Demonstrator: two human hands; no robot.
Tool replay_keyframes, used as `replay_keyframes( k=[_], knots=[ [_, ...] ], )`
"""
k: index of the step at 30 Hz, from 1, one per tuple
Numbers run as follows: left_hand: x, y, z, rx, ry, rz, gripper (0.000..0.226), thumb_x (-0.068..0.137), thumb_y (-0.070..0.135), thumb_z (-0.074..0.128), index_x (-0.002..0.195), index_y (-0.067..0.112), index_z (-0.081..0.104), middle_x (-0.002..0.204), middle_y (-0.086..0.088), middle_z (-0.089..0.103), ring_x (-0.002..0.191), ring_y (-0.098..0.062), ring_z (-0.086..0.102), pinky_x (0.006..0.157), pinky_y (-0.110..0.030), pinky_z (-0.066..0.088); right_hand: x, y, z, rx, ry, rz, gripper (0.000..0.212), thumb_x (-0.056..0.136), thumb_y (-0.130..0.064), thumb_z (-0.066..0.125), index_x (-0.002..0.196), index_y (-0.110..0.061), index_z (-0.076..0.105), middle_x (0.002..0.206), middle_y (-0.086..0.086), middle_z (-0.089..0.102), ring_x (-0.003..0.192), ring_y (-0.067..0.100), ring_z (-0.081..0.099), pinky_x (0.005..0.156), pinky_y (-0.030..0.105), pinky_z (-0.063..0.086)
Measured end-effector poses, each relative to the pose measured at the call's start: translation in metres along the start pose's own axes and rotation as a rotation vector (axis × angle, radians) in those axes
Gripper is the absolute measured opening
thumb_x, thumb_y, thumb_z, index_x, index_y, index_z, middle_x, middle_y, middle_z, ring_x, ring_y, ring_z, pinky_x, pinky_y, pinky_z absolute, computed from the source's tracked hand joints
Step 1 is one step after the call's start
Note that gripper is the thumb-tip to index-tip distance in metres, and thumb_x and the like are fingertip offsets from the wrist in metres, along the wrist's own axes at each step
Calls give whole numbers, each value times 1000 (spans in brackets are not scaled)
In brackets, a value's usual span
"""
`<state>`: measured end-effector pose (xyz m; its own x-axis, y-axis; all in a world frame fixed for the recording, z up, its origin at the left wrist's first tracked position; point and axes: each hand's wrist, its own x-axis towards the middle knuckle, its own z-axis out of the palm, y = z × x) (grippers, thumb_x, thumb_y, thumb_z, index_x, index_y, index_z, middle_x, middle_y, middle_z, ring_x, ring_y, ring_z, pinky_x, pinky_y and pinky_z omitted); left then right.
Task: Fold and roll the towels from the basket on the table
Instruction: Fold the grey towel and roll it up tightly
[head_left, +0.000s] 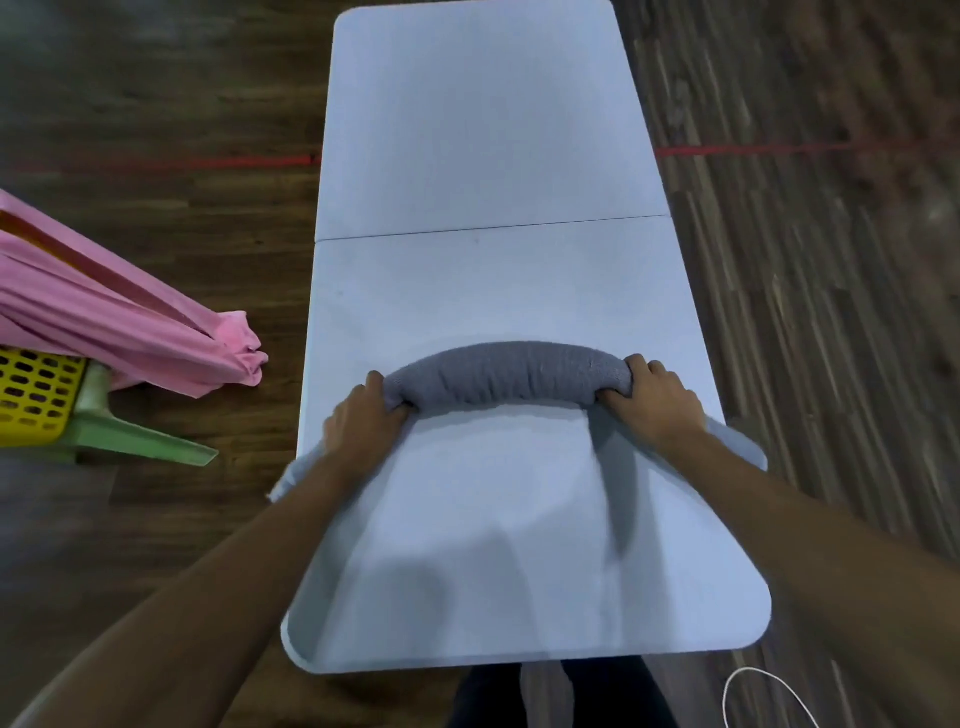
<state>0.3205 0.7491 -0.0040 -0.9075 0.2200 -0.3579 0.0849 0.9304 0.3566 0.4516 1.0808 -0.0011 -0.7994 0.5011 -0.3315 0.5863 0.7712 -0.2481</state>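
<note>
Both hands close their grip round the ends of a grey towel (509, 374), the left hand (363, 421) and right hand (654, 400) curled over a roll that lies across the middle of the white bench (483, 130), bowed away from the person. Rolling it well likely calls for even pressure at both ends, straightening the bow and tightening the roll. A pink towel (104, 322) drapes over the yellow basket (31, 395) off to the left.

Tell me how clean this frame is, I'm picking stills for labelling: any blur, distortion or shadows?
Head view: floor at right streaks with motion blur; wide lens bows the table edges; soft shadows on the near tabletop; left hand, right hand and grey towel roll look fairly sharp.
</note>
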Motion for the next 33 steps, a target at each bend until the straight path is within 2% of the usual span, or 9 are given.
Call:
replay_keyframes(
  k=[7, 10, 15, 18, 21, 23, 26, 29, 33],
  knots=[
    [-42, 77, 44, -255, -53, -272, 49, 90, 54, 52, 112, 11, 41, 119, -15, 58, 108, -40, 56, 87, -45, 44, -42, -50, 24, 365, -65, 226, 53, 87, -56, 44, 127, -22, 35, 116, 11, 49, 107, 37, 50, 90, 54, 43],
    [-65, 103, 59, -330, -104, -272, 57, 93, 47, 51, 128, 5, 36, 130, -20, 52, 116, -41, 52, 94, -45, 42, -60, -67, 34, 459, -95, 264, 63, 92, -55, 41, 145, -25, 22, 133, 13, 41, 120, 37, 43, 99, 56, 36],
    [-102, 128, 77, -346, -161, -205, 69, 93, 35, 52, 143, -1, 21, 135, -23, 47, 120, -41, 50, 97, -44, 42, -75, -78, 40, 577, -134, 362, 67, 95, -52, 41, 151, -26, 13, 143, 12, 31, 130, 33, 31, 103, 53, 29],
    [-107, 125, 80, -360, -234, -155, 64, 87, 28, 50, 137, -4, 27, 133, -26, 45, 121, -42, 47, 100, -49, 41, -79, -86, 35, 556, -169, 372, 98, 82, -70, 51, 153, -23, 4, 148, 13, 28, 135, 33, 28, 106, 53, 26],
    [-102, 101, 81, -419, -388, -46, 88, 69, 49, 43, 146, 10, 29, 140, -17, 43, 130, -37, 41, 107, -51, 36, -81, -99, 32, 435, -183, 343, 132, 59, -84, 59, 151, -26, -14, 151, 14, 26, 139, 31, 26, 112, 53, 19],
    [-107, 81, 73, -503, -452, -23, 79, 71, 51, 39, 142, 18, 41, 139, -11, 50, 129, -31, 45, 108, -49, 35, -81, -107, 36, 333, -183, 318, 143, 49, -87, 64, 149, -29, -22, 154, 14, 18, 142, 31, 21, 114, 55, 15],
    [-117, 39, 63, -371, -212, 51, 55, 83, 39, 35, 125, 17, 63, 129, -5, 61, 121, -25, 53, 107, -41, 37, -83, -111, 44, 153, -195, 272, 148, 48, -82, 71, 148, -27, -24, 152, 15, 16, 139, 32, 23, 111, 57, 19],
    [-115, -17, 66, -14, 99, 86, 49, 92, 40, 49, 134, 14, 54, 140, -10, 51, 129, -31, 46, 106, -45, 37, -82, -113, 49, 62, -184, 246, 142, 57, -74, 73, 148, -23, -23, 143, 16, 26, 130, 33, 32, 103, 53, 29],
    [-116, -66, 68, 162, 91, 28, 68, 92, 56, 49, 147, 19, 35, 155, -11, 32, 141, -36, 29, 111, -52, 29, -85, -118, 57, 32, -92, 188, 131, 63, -66, 74, 151, -19, -12, 135, 16, 36, 120, 33, 40, 95, 51, 35]
  ],
)
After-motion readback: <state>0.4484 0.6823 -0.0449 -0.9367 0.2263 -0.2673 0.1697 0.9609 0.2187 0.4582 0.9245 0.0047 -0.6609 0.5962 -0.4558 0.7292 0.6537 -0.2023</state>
